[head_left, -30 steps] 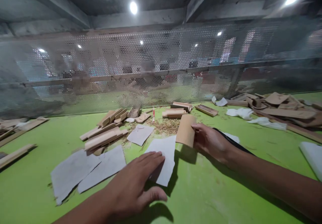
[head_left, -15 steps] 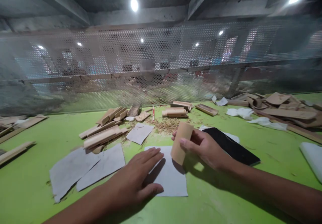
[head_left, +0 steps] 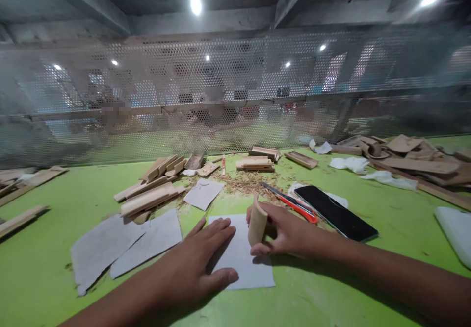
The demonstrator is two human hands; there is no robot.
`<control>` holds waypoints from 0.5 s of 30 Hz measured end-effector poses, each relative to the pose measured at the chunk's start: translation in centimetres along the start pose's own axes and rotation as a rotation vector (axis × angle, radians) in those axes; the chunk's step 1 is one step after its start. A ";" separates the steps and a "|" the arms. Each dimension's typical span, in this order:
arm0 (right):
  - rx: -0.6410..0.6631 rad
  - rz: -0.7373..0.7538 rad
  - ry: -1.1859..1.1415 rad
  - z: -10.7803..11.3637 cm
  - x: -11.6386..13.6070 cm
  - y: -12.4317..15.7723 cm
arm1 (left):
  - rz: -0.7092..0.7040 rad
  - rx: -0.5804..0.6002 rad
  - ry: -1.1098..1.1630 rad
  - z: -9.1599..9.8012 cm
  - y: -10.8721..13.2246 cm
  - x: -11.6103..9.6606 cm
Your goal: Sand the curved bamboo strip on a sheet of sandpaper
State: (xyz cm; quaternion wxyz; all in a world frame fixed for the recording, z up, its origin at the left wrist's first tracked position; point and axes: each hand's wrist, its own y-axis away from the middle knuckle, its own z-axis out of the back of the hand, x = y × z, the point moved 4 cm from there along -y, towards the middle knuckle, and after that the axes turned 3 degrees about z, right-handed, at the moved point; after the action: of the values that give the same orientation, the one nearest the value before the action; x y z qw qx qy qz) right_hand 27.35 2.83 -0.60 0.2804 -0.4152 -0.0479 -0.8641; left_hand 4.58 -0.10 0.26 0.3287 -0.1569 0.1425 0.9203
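A curved piece of bamboo point(head_left: 258, 223) stands tilted on its edge, gripped between the thumb and fingers of my right hand point(head_left: 281, 230). Beneath it lies a square white sheet point(head_left: 246, 268), which looks like paper or sandpaper. My left hand point(head_left: 206, 253) rests flat on the left part of this sheet, fingers stretched and thumb apart, holding nothing. Just beyond my right hand lies a utility knife point(head_left: 292, 203) with an orange-red handle. Beside the knife is a black smartphone point(head_left: 334, 212).
Bamboo pieces point(head_left: 150, 197) are piled left of centre, above torn white sheets point(head_left: 106, 248). More bamboo pieces point(head_left: 254, 163) lie behind the shavings point(head_left: 245, 184). A heap of wood scraps point(head_left: 415, 155) fills the far right. A perforated metal screen point(head_left: 235, 96) closes off the table's back.
My right hand has lowered and turned the bamboo piece on the sheet, so its edge now faces me. The utility knife has come into view behind it. My left hand stays nearly still.
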 end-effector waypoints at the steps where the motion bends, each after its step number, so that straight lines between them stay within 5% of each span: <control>1: 0.011 0.002 0.018 0.0 -0.1 -0.1 | -0.003 -0.008 0.012 0.0 0.0 0.1; 6: 0.058 0.032 0.075 0.0 0.1 -0.5 | -0.030 -0.047 0.052 -0.2 -0.1 0.4; 15: 0.136 0.054 -0.175 -1.8 1.6 0.4 | -0.075 -0.010 0.077 0.4 -0.3 0.1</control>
State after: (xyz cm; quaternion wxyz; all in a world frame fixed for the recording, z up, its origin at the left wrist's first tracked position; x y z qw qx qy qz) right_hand 25.54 1.22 -0.59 0.3256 -0.4702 -0.1196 -0.8115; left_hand 4.67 0.34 0.52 0.3566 -0.1990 0.1442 0.9013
